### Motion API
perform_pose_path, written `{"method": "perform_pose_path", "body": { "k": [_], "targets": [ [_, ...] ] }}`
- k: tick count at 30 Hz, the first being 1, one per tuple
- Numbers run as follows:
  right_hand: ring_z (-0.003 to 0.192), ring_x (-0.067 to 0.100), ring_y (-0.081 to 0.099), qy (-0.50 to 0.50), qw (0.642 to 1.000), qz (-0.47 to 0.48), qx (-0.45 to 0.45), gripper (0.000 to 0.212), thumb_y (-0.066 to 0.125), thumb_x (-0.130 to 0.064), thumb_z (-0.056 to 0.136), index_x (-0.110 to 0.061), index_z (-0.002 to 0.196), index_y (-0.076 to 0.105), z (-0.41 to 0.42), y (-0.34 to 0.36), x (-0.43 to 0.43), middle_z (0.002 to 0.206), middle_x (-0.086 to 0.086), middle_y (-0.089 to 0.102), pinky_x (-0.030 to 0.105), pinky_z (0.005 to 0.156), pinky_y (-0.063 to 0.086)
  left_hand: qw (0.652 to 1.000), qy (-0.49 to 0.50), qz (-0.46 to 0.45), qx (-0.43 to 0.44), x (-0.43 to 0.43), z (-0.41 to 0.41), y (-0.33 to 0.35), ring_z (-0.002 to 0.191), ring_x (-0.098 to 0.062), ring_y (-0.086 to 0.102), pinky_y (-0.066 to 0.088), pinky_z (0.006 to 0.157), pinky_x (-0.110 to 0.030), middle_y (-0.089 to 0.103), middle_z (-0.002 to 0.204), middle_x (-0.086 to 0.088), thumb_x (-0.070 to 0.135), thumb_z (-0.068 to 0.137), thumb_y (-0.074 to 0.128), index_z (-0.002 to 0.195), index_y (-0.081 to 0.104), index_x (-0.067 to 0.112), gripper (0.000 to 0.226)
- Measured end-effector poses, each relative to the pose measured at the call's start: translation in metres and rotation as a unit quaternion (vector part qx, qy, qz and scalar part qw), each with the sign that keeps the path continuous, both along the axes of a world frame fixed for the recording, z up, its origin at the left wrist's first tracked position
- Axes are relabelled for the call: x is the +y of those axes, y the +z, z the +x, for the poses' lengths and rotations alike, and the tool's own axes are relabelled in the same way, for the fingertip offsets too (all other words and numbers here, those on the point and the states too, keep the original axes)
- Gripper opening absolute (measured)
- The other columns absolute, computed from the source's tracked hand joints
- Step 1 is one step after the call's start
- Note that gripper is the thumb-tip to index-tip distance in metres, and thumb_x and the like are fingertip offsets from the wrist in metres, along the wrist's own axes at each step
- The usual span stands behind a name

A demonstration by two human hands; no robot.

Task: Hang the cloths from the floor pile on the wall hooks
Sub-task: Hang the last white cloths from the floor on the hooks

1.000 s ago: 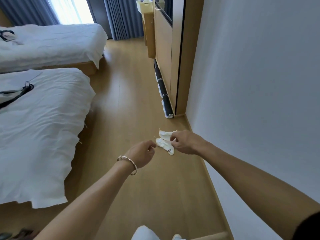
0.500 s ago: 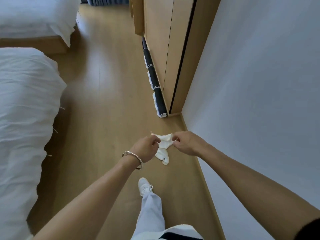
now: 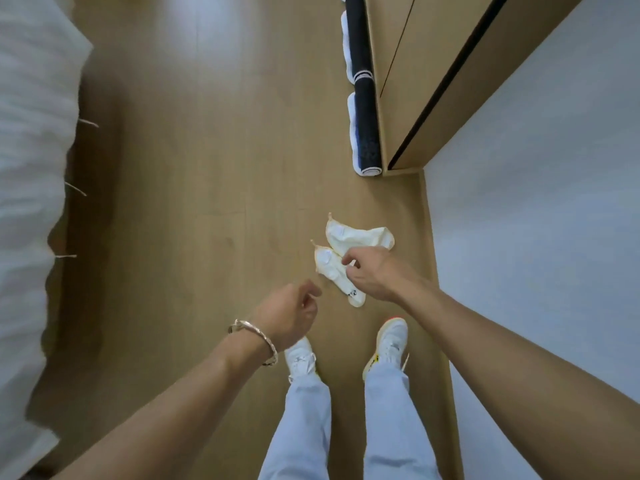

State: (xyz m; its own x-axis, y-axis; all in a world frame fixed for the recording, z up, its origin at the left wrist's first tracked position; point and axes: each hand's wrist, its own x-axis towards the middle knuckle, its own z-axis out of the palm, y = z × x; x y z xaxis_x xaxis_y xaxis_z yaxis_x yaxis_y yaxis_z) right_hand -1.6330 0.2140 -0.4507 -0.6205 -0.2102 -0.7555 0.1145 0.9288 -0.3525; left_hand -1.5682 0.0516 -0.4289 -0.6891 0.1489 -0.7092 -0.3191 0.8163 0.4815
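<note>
Head view, right hand (image 3: 375,275) pinching white cloth (image 3: 328,264), left hand (image 3: 291,313) released, cloth mark (image 3: 352,292) unreadable.

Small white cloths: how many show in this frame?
2. The near cloth is pinched by the fingers of the right hand; the far cloth lies just beyond, nearer the wall. The hand may hide more.
</note>
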Motion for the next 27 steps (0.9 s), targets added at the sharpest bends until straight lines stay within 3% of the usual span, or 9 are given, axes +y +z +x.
{"method": "perform_pose_path", "body": {
  "k": [3,5,11,18,21,24,27],
  "targets": [
    [0.108,0.023,0.057,0.024,1.0,0.013,-0.014,0.038,0.036,-0.016,0.095,-0.023,0.126,0.058,-0.025,-0.071,0.007,0.124,0.004,0.06,0.029,0.083,0.045,0.999,0.006,-0.012,-0.052,0.006,-0.001,-0.068,0.071,-0.007,0.052,0.034,0.055,-0.015,0.064,0.103,0.003,0.019,0.096,0.036,0.124,0.054,0.023,0.033],
    [0.107,0.023,0.058,0.045,0.998,0.021,-0.025,0.037,0.037,-0.014,0.094,-0.021,0.121,0.061,-0.036,-0.115,0.013,0.121,0.004,0.062,0.031,0.085,0.047,0.997,0.01,-0.025,-0.075,0.011,-0.008,-0.112,0.075,-0.01,0.051,0.033,0.058,-0.019,0.065,0.104,0.002,0.02,0.096,0.036,0.124,0.053,0.024,0.033],
    [0.108,0.023,0.057,0.093,0.992,0.036,-0.072,0.034,0.041,-0.016,0.093,-0.018,0.122,0.058,-0.033,-0.257,0.038,0.123,0.004,0.06,0.033,0.087,0.047,0.995,0.032,-0.028,-0.087,0.038,-0.026,-0.257,0.075,-0.013,0.054,0.035,0.055,-0.018,0.059,0.09,0.004,0.021,0.095,0.036,0.125,0.051,0.024,0.034],
    [0.113,0.023,0.055,0.107,0.986,0.079,-0.104,0.035,0.045,-0.019,0.095,-0.02,0.128,0.057,-0.039,-0.416,0.056,0.131,0.004,0.053,0.028,0.083,0.043,0.997,0.001,-0.011,-0.073,0.064,-0.033,-0.412,0.096,-0.013,0.053,0.035,0.074,-0.019,0.057,0.12,0.003,0.025,0.096,0.037,0.129,0.049,0.025,0.035],
    [0.117,0.026,0.053,0.103,0.989,0.078,-0.077,0.038,0.045,-0.024,0.094,-0.022,0.129,0.058,-0.054,-0.478,0.051,0.135,0.007,0.048,0.032,0.093,0.046,0.997,-0.006,-0.018,-0.077,0.059,-0.038,-0.472,0.106,-0.015,0.054,0.035,0.078,-0.018,0.053,0.125,0.003,0.024,0.096,0.039,0.128,0.05,0.023,0.034],
    [0.128,0.027,0.043,0.123,0.987,0.072,-0.077,0.043,0.046,-0.032,0.096,-0.022,0.138,0.05,-0.062,-0.527,0.04,0.144,0.008,0.034,0.038,0.106,0.039,0.996,0.012,-0.038,-0.086,0.049,-0.039,-0.516,0.111,-0.016,0.054,0.036,0.082,-0.019,0.054,0.127,0.0,0.024,0.095,0.041,0.127,0.052,0.023,0.034],
    [0.116,0.029,0.05,0.145,0.979,0.091,-0.112,0.039,0.045,-0.034,0.097,-0.007,0.124,0.056,-0.054,-0.56,0.034,0.129,0.012,0.044,0.035,0.094,0.044,0.993,0.012,-0.048,-0.11,0.041,-0.032,-0.537,0.113,-0.018,0.054,0.037,0.085,-0.019,0.055,0.128,-0.001,0.026,0.096,0.041,0.128,0.052,0.024,0.034]
  ]
}}
